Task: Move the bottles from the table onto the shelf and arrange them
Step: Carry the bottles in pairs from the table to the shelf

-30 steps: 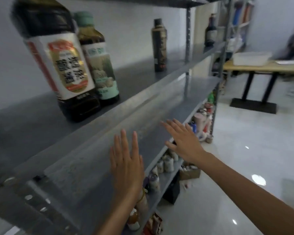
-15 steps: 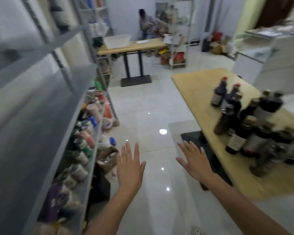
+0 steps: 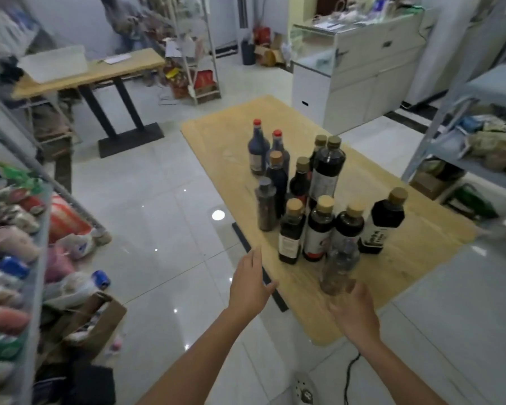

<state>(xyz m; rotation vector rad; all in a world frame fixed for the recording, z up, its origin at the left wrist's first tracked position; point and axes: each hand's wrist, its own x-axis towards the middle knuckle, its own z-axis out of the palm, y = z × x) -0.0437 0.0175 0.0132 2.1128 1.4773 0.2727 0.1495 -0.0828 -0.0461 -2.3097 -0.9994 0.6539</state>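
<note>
Several dark bottles stand in a cluster on the light wooden table (image 3: 392, 267): two with red caps (image 3: 258, 147) at the far end, others with tan caps such as a tall one (image 3: 327, 171) and a squat black one (image 3: 383, 222). A clear blurred bottle (image 3: 338, 268) stands nearest me. My right hand (image 3: 355, 308) is open just below and in front of this bottle, close to it, contact unclear. My left hand (image 3: 250, 283) is open over the table's left edge, left of a tan-capped bottle (image 3: 290, 232). Neither hand holds anything.
The grey shelf unit (image 3: 35, 229) with packed goods runs along the left edge. Another shelf unit (image 3: 479, 159) stands at right, behind the table. A second wooden table (image 3: 94, 74) and a white counter (image 3: 357, 71) are farther back. A cable and socket (image 3: 304, 390) lie on the floor.
My view has swung from the shelf to the right, onto the table. Both open hands have come toward the nearest bottles; the right hand has reached the clear bottle.
</note>
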